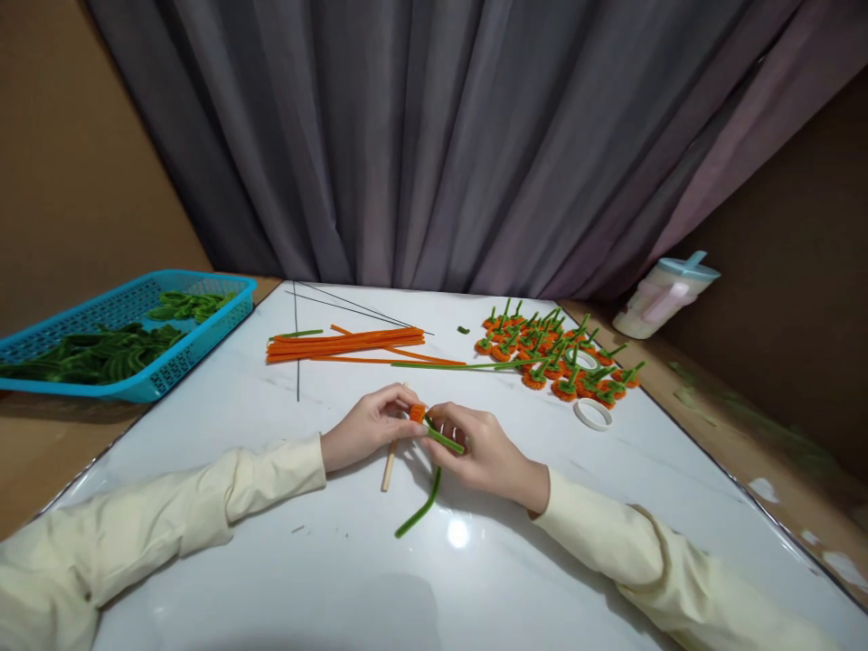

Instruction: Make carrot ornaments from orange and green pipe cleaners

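Orange coil [417,412] is between left hand [370,427], whose nearly closed fingers pinch it, and right hand [485,449], whose curled fingers hold the green strip [446,441]; farther right, beyond this hand, lie many orange-green pieces [552,370].

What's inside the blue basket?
The blue basket holds a larger, darker green heap and, to its right, a smaller, lighter green heap. Whatever lies beneath the top pieces is covered and cannot be seen.
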Action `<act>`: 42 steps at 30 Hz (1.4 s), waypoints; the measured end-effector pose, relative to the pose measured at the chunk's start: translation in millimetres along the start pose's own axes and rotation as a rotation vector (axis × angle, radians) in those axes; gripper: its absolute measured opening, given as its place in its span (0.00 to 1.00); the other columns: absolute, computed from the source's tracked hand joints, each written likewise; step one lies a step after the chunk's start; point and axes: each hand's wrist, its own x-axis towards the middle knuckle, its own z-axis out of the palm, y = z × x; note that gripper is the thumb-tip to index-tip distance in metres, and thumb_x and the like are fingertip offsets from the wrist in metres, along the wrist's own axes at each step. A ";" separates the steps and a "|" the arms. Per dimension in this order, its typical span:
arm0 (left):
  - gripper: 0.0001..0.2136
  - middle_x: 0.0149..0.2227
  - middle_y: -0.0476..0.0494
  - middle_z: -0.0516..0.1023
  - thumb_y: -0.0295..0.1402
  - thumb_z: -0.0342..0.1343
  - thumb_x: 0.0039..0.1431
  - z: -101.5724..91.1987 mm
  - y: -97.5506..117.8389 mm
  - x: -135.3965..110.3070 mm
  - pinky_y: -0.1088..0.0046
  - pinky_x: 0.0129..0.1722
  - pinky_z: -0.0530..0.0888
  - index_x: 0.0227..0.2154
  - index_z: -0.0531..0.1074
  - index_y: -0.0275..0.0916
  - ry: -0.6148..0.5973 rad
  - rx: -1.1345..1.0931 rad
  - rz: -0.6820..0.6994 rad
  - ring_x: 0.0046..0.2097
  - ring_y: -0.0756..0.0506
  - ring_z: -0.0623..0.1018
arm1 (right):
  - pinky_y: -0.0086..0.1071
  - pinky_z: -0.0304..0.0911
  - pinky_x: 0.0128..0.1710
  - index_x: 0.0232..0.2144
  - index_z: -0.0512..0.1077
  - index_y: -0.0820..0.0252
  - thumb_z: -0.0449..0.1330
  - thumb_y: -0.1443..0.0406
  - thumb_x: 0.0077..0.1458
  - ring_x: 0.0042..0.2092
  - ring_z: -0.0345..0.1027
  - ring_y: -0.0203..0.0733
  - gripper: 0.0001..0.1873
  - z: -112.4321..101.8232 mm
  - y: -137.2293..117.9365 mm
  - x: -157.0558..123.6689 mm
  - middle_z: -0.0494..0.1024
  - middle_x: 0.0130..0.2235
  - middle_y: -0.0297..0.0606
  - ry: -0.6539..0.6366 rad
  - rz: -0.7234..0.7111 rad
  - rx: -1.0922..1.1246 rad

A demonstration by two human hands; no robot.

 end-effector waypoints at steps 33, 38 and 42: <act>0.11 0.27 0.49 0.71 0.37 0.60 0.48 5.2 1.9 0.8 0.78 0.30 0.67 0.27 0.70 0.33 0.116 -0.157 -0.325 0.29 0.52 0.70 | 0.33 0.59 0.43 0.44 0.71 0.54 0.54 0.69 0.58 0.53 0.59 0.38 0.12 -13.7 -5.4 2.5 0.69 0.52 0.34 0.087 -0.898 -1.005; 0.12 0.33 0.42 0.75 0.38 0.59 0.49 1.6 6.0 5.0 0.68 0.46 0.70 0.28 0.72 0.32 0.149 -0.312 -0.381 0.40 0.46 0.74 | 0.35 0.58 0.41 0.34 0.75 0.62 0.55 0.70 0.56 0.46 0.63 0.41 0.08 -9.9 8.1 -1.3 0.75 0.41 0.39 0.184 -0.819 -0.984; 0.10 0.40 0.37 0.76 0.34 0.58 0.52 -4.4 8.3 6.7 0.65 0.54 0.65 0.32 0.74 0.31 0.119 -0.464 -0.384 0.49 0.42 0.72 | 0.36 0.55 0.38 0.31 0.75 0.62 0.57 0.72 0.54 0.44 0.64 0.42 0.06 -10.0 15.4 -3.3 0.75 0.38 0.39 0.388 -0.680 -1.058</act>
